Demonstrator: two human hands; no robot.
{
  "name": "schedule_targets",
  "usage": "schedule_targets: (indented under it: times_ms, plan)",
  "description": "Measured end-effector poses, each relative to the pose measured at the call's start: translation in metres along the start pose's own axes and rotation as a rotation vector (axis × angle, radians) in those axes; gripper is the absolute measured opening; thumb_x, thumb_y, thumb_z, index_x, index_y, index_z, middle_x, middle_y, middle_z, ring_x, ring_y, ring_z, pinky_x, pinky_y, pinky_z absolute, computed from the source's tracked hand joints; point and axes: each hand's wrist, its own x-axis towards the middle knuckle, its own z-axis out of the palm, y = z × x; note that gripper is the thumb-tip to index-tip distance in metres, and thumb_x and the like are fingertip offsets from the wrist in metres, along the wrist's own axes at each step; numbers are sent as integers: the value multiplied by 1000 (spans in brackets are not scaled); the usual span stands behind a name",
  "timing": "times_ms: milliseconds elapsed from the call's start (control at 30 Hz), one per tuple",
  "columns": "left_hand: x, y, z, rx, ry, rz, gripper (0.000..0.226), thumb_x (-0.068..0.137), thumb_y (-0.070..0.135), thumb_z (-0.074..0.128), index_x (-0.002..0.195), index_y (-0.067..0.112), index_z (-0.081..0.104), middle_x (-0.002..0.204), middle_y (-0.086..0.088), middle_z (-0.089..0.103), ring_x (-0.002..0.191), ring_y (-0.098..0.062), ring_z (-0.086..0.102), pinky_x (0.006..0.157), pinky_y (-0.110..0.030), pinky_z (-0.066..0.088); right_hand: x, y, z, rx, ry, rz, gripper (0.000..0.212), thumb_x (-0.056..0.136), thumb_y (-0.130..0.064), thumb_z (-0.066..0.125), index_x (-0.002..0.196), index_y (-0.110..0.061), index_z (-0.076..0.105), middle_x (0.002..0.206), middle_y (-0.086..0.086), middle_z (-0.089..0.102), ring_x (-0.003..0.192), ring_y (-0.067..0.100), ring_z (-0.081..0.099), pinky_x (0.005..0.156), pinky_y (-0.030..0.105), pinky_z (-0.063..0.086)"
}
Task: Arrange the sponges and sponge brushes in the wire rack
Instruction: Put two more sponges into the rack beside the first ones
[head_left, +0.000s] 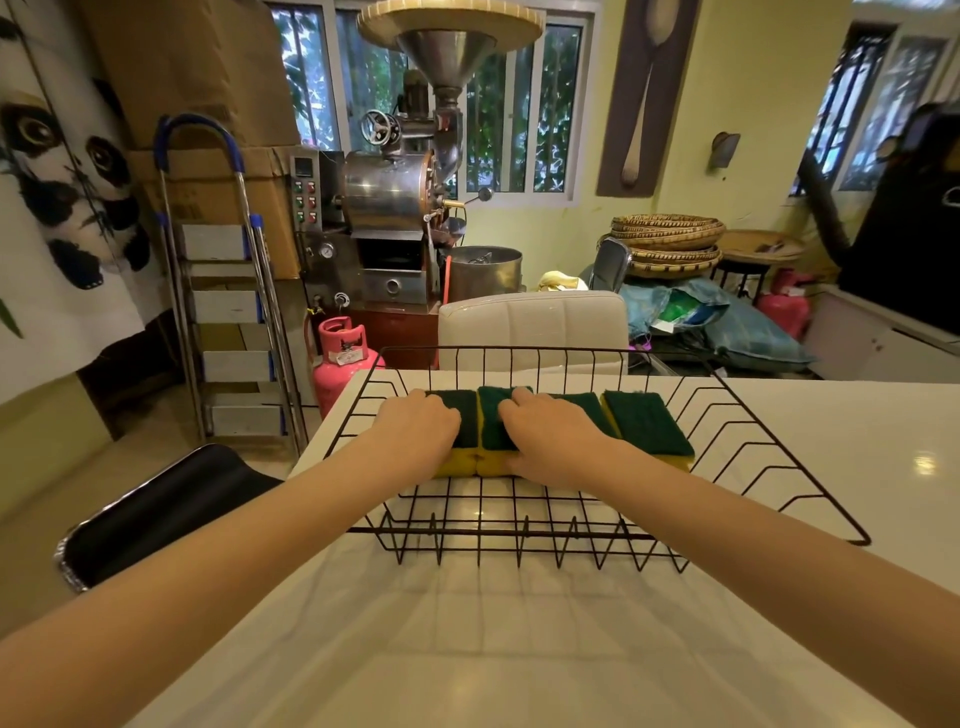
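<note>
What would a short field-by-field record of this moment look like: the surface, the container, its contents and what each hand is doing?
surface: white table
container: black wire rack on the table
contents: sponges, green side up over yellow, in a row side by side
sponge count: four appear to show, two partly covered
left hand: palm down on the row's left end
right hand: palm down on the middle sponges
sponge brushes: none in view
</note>
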Motion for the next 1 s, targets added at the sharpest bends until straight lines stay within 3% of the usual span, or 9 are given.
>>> schedule_targets:
  times_ms: [167,300,400,533,667,800,867,1000]
  plan:
    - [-3,1,0,19,-34,-22,43,90,20,47,131,12,36,119,-12,52,112,-27,48,74,-33,43,-2,-2,3,-34,7,-9,37,88,-16,51,122,-5,43,124,16,48,109,30,50,86,36,45]
    - [-9,0,-4,10,-95,1,54,88,16,50,137,11,27,125,-13,49,115,-27,46,83,-35,46,-2,0,0,-27,-2,-5,39,87,-21,52,122,-6,43,124,15,50,112,29,47,89,36,44]
    - [-15,-2,-12,-102,-175,30,57,88,28,49,138,12,26,125,-13,50,114,-27,48,87,-35,45,-4,2,-11,-54,-59,-31,38,87,-28,51,118,-7,47,117,15,54,109,28,47,86,37,44]
    - [-28,-4,-34,-352,-271,87,62,85,40,52,137,15,30,132,-10,47,119,-25,46,98,-35,41,-20,6,-31,176,-128,14,47,88,-31,52,129,-12,42,120,15,56,105,28,54,88,37,49]
    - [-59,9,-68,-586,-230,215,63,85,44,50,139,21,26,142,-4,42,125,-21,42,103,-33,35,-51,11,-48,393,-80,25,68,85,-32,58,141,-23,20,138,9,49,121,26,49,97,37,43]
    - [-97,37,-95,-796,-144,320,68,84,43,52,141,29,18,141,3,40,120,-11,41,100,-23,33,-99,15,-55,608,20,56,76,84,-30,61,142,-29,13,138,5,47,118,19,50,91,27,41]
    - [-115,52,-101,-849,-121,378,74,82,46,52,142,32,11,146,7,31,120,-2,33,99,-16,28,-127,18,-51,664,80,69,77,83,-33,61,142,-33,12,140,2,45,120,15,47,93,25,39]
    - [-136,79,-100,-818,-199,437,97,72,57,57,139,41,-11,154,17,-7,140,-3,4,111,-26,12,-185,24,-41,702,156,89,82,79,-40,64,142,-35,12,143,-6,39,124,5,37,99,24,32]
